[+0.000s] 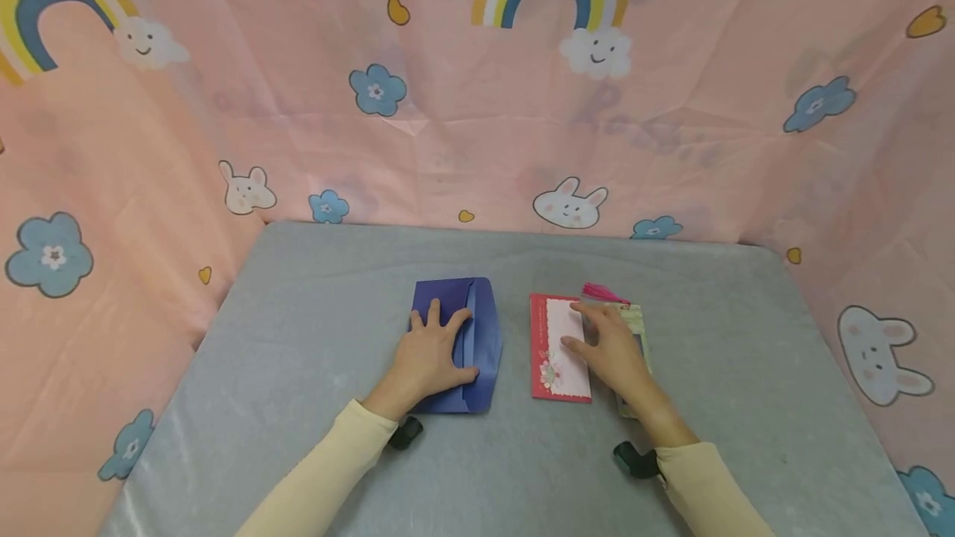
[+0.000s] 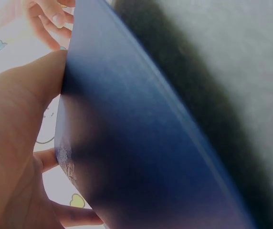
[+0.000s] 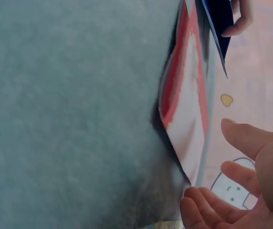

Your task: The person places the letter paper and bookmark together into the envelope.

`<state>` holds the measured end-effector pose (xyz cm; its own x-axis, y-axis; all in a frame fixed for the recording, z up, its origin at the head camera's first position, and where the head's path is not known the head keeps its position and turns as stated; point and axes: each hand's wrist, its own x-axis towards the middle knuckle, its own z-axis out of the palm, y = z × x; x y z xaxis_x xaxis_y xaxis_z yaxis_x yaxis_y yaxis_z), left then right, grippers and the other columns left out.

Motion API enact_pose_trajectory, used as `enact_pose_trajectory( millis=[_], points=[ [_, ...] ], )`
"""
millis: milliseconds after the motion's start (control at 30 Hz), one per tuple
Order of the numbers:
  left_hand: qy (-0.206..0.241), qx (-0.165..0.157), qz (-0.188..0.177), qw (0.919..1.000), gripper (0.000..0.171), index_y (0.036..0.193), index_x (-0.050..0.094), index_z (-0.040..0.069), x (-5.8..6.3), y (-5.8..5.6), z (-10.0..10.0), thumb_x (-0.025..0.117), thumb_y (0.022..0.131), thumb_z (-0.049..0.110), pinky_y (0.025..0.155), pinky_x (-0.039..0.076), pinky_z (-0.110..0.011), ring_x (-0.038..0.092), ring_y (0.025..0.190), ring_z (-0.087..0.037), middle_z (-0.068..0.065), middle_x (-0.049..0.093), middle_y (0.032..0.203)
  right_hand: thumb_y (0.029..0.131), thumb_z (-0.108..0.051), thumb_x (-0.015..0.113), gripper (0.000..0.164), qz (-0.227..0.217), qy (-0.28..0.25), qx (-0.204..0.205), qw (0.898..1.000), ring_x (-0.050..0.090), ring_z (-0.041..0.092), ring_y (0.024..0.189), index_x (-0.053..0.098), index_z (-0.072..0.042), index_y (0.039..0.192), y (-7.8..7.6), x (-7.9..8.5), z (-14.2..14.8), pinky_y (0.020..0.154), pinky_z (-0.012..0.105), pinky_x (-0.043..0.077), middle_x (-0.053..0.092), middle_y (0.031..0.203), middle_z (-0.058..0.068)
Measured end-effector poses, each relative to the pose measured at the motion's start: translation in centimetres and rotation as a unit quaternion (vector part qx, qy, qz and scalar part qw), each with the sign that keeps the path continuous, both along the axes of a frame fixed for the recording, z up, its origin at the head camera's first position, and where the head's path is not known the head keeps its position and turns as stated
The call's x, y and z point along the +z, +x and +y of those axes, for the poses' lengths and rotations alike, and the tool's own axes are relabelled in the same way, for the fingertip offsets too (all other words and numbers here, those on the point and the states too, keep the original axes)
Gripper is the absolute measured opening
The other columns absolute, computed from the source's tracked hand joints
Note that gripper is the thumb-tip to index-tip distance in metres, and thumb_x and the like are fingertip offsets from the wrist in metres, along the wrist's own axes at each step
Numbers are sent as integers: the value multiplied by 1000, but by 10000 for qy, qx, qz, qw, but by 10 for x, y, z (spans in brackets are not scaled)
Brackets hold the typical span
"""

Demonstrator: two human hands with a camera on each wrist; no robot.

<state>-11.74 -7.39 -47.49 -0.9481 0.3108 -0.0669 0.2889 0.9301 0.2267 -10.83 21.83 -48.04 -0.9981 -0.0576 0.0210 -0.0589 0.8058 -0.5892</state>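
Note:
A dark blue envelope (image 1: 443, 292) lies on the grey table with its flap folded out to the right. My left hand (image 1: 427, 359) rests on it, fingers spread over the front and thumb reaching toward the flap. In the left wrist view the envelope (image 2: 127, 114) fills the middle, seen at a low angle. My right hand (image 1: 615, 352) is at the right side of a red-and-white card (image 1: 561, 355) with printed flowers, its fingers apart and loosely bent. The right wrist view shows the card (image 3: 189, 114) slightly parted along its edge, with my fingertips right by its near corner.
A greenish bookmark-like piece (image 1: 634, 317) lies partly beneath my right hand, with a pink tassel (image 1: 600, 293) at its top. The grey cloth table (image 1: 336, 305) meets a pink printed curtain (image 1: 448, 156) at the back and sides.

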Motion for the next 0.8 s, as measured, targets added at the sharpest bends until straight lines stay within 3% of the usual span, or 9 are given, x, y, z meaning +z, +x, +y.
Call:
enact_pose_trajectory(
  millis=[167, 500, 800],
  points=[
    [41, 30, 7, 10000, 89, 147, 42, 30, -1, 0, 0, 77, 71, 60, 78, 56, -60, 42, 130, -63, -31, 37, 152, 85, -26, 76, 61, -52, 70, -20, 10000, 56, 28, 97, 55, -7, 140, 2, -5, -3, 81, 44, 48, 57, 119, 20],
    [59, 37, 40, 10000, 89, 147, 42, 31, -1, 1, 0, 77, 71, 61, 78, 56, -59, 43, 130, -62, -31, 38, 152, 81, -25, 80, 69, -382, 256, -137, 9988, 55, 37, 111, 53, -7, 141, 2, -5, -9, 92, 56, 48, 52, 127, 26],
    [102, 36, 20, 9999, 89, 147, 42, 31, -1, 1, -1, 77, 71, 60, 77, 57, -60, 42, 130, -63, -31, 37, 152, 80, -27, 81, 70, -679, 389, -299, 9965, 53, 27, 90, 53, -7, 141, 1, -4, -12, 75, 41, 49, 55, 116, 24]
  ],
)
